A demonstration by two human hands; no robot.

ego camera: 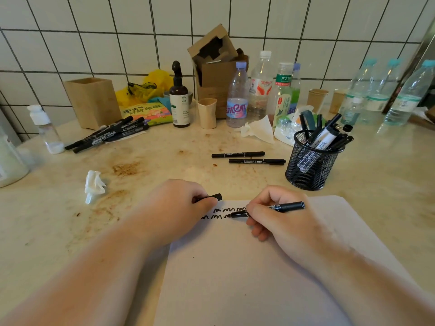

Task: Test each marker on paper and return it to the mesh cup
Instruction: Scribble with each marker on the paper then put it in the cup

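My right hand (280,220) grips a black marker (286,206) with its tip down on the white paper (247,267), at the end of the lower of two rows of black squiggles (220,214). My left hand (181,203) rests on the paper's left edge and pinches the marker's black cap (215,197). The black mesh cup (310,164) stands beyond the paper to the right, with several markers in it. Two capped markers (247,157) lie on the counter left of the cup. A pile of several markers (110,135) lies at the far left.
A crumpled tissue (94,185) lies left of my left hand. Along the tiled wall stand a wooden box (94,102), a dark pump bottle (179,102), a beige cup (207,112), a cardboard box (216,67), several water bottles (237,100) and tissues (259,129).
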